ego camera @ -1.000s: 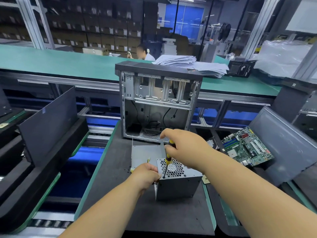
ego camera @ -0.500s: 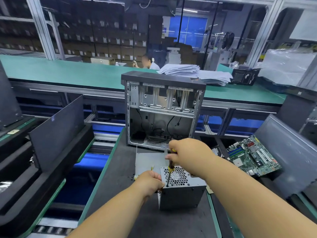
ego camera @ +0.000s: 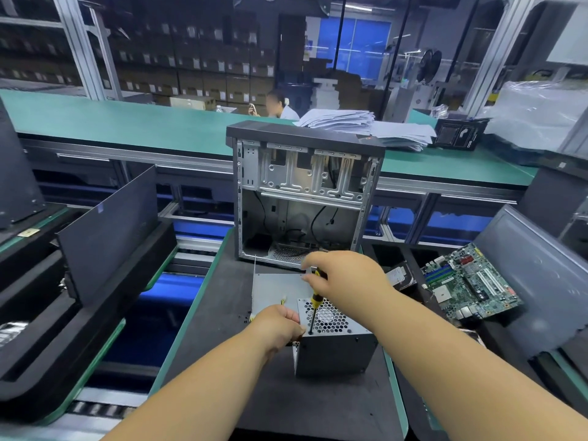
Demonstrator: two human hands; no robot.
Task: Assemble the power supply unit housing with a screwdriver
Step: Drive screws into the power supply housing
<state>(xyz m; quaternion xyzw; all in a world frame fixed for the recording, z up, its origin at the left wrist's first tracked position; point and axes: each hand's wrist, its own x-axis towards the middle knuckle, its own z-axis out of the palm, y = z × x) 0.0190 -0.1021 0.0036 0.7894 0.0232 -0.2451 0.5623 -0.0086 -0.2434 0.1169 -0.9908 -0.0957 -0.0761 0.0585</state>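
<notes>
Grey sheet metal makes up the power supply unit housing (ego camera: 334,351), a small box standing near the middle of the dark foam-topped bench (ego camera: 210,329); its top face is punched with a honeycomb grille, its front wall is plain and darker, with small screw holes. One screwdriver (ego camera: 315,305) stands almost upright on it, yellow-and-black handle above, thin dark shaft reaching down to the top face's near left corner. The right hand (ego camera: 346,281) is curled round the handle from above. The left hand (ego camera: 280,326) is clenched against the housing's left side at the top edge, gripping it there; how its fingers lie behind the box cannot be told. One flat grey metal plate (ego camera: 273,291) lies just behind the housing. Toward the bench's far edge stands one open computer case (ego camera: 302,192), black-topped, with bare drive brackets and loose black cables inside. To the right of the bench, one green circuit board (ego camera: 471,281) leans tilted in a tray. On the green counter beyond, one stack of white papers (ego camera: 366,125) lies behind the case.
</notes>
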